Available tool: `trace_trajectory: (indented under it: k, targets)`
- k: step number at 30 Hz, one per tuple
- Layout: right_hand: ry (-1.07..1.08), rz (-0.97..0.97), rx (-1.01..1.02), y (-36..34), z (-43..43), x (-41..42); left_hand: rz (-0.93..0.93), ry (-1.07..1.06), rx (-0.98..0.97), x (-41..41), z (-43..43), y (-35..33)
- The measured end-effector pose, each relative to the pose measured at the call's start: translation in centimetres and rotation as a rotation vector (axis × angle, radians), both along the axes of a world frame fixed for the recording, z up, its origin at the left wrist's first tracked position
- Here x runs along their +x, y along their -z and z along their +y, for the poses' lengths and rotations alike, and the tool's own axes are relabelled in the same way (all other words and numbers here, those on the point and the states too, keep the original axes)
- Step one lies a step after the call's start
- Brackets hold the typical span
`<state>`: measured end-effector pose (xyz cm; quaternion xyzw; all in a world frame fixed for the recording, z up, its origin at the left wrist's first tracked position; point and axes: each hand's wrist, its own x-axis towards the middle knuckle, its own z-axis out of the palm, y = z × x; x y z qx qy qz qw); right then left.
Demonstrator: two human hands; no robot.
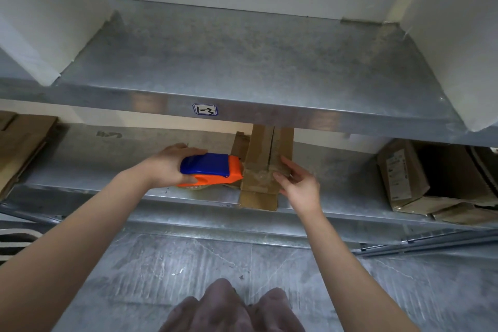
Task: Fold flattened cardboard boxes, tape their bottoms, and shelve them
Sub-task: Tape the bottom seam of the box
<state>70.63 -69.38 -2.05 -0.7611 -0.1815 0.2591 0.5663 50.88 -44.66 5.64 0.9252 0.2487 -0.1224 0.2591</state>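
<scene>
Below the upper shelf [242,62], a lower metal shelf [94,167] is crossed at mid-frame by a small cardboard box [262,148]. A blue and orange tape dispenser [207,166] is gripped by the left hand [167,164] and held against the box's left side. The right side is touched by the straight-fingered right hand [299,183].

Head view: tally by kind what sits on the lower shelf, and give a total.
Tape dispenser: 1
Small cardboard box: 1
Cardboard piles, one at the left end and one at the right end: 2
Total: 4
</scene>
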Motion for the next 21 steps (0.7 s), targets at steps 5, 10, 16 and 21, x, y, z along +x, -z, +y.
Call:
trace_trajectory:
  k: [5, 10, 16, 21]
  targets:
    - [0.004, -0.03, -0.003, -0.4, -0.1, -0.2, -0.039, -0.058, -0.075, -0.7, 0.0, 0.0]
    - [0.015, -0.019, 0.004, -0.4, -0.1, -0.3, -0.107, -0.116, -0.046, -0.6, -1.1, 0.4]
    - [0.022, -0.012, -0.013, -0.1, 0.0, -0.3, -0.153, -0.098, 0.041, -0.7, -1.9, 0.7]
    - [0.036, -0.006, -0.006, -0.4, 0.0, -0.5, -0.137, -0.142, 0.046, -1.2, -2.2, 1.5]
